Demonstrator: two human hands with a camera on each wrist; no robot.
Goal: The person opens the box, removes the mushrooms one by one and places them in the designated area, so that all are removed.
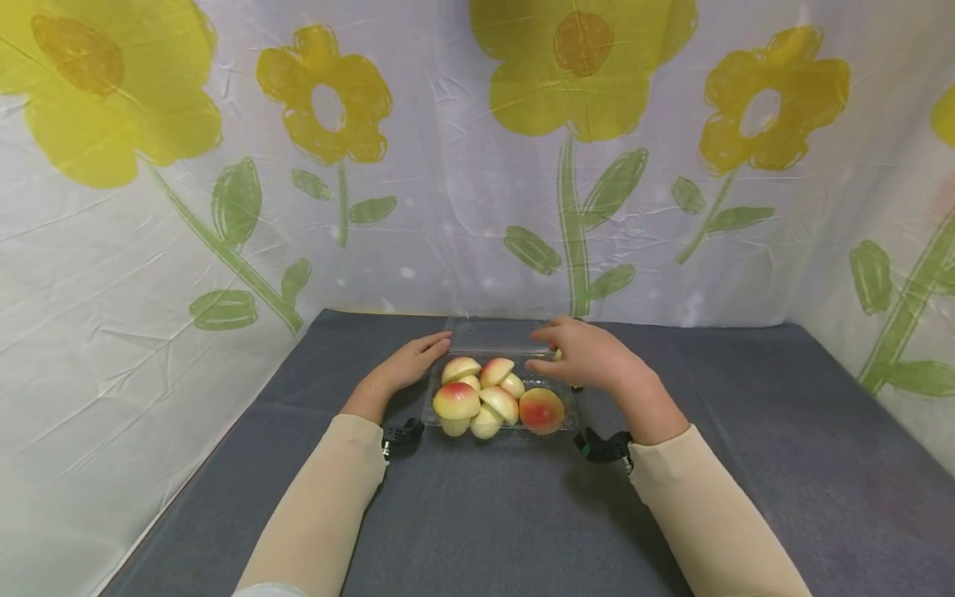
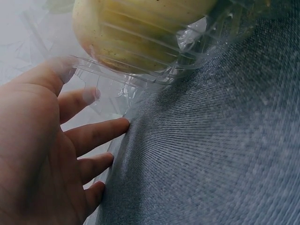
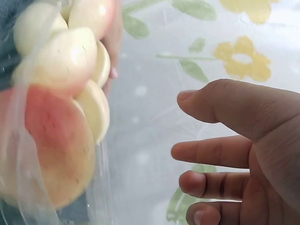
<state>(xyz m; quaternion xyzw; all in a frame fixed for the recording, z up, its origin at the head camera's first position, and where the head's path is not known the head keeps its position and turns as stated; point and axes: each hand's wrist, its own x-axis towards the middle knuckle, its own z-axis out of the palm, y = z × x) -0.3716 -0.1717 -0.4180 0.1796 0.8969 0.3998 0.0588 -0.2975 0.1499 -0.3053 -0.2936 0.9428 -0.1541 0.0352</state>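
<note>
A clear plastic clamshell box (image 1: 569,421) sits on the table with its transparent lid (image 1: 492,337) raised at the back. Several cream-and-red peach-like half pieces (image 1: 457,400) are piled in it, mostly to the left; a rounder red one (image 1: 542,410) lies at the front right. My left hand (image 1: 403,366) is at the box's left rear; in the left wrist view its thumb touches the plastic rim, the other fingers spread. Over the right rear side hovers my right hand (image 1: 589,355), fingers apart and holding nothing. A small yellow piece (image 1: 557,354) is partly hidden behind it.
Dark grey cloth (image 1: 477,522) covers the table. Behind it and along both sides hangs a white curtain (image 1: 433,249) printed with yellow flowers. Black wrist bands (image 1: 603,446) sit close to the front corners of the box.
</note>
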